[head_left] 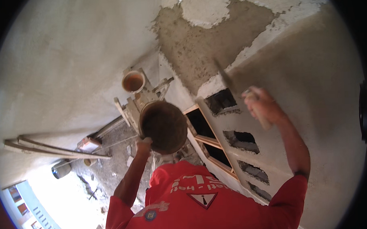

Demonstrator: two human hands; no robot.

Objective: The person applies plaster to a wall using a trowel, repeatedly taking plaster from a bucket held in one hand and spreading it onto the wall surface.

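Note:
My left hand (pixel 144 144) is closed on the rim of a dark round bucket (pixel 163 125) held out in front of me, its inside shadowed. My right hand (pixel 264 105) grips the pale handle of a trowel (pixel 259 118), whose blade is blurred and angles up toward a rough, darker patch of mortar (pixel 197 41) on the wall. Just below that patch is a square opening (pixel 219 102) with broken edges, left of my right hand.
Wooden scaffolding (pixel 131 112) with an orange-stained bucket (pixel 133 82) stands beyond the dark bucket. Long boards (pixel 57 147) lean at the left. A wood-framed window (pixel 208 136) and more openings (pixel 241 141) line the wall. Rubble covers the ground (pixel 112 165) below, near a bright doorway.

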